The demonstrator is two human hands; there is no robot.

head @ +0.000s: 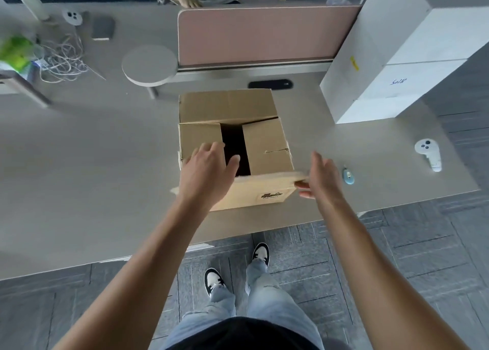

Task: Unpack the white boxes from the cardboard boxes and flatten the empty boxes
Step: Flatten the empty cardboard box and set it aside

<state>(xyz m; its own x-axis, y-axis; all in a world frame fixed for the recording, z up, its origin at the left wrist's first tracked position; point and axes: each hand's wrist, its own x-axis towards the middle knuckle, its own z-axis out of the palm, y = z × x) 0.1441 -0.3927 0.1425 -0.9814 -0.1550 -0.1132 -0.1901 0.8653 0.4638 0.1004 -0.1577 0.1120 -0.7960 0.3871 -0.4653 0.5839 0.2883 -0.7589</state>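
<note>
On a wide grey desk [92, 191] in an office with grey patterned carpet tiles [410, 257], one cardboard box [238, 148] stands near the front edge, straight ahead of the person. Its far flap stands up, two side flaps are folded partly inward with a dark gap between them, and the near flap hangs out toward the person. What lies inside cannot be seen.

The left hand [209, 169] lies over the left side flap, fingers straight and spread, holding nothing. The right hand [320, 175] is at the box's near right corner, fingers relaxed and loosely extended, with fingertips touching the end of the near flap; whether it pinches the cardboard is unclear.

At the desk's far right, white boxes [397, 66] are stacked against each other; at least three faces show, one with blue handwriting, though the exact count is uncertain. A pink divider panel [264, 37] runs along the back of the desk. One round grey stand [149, 65] sits left of it. One white handheld controller [428, 152] and one small blue round object [348, 176] lie to the right of the box. A tangle of pale cables [63, 61] and one blurred green item [16, 50] sit at the far left. Beyond the divider, a second person's hand [190, 1] is visible.
</note>
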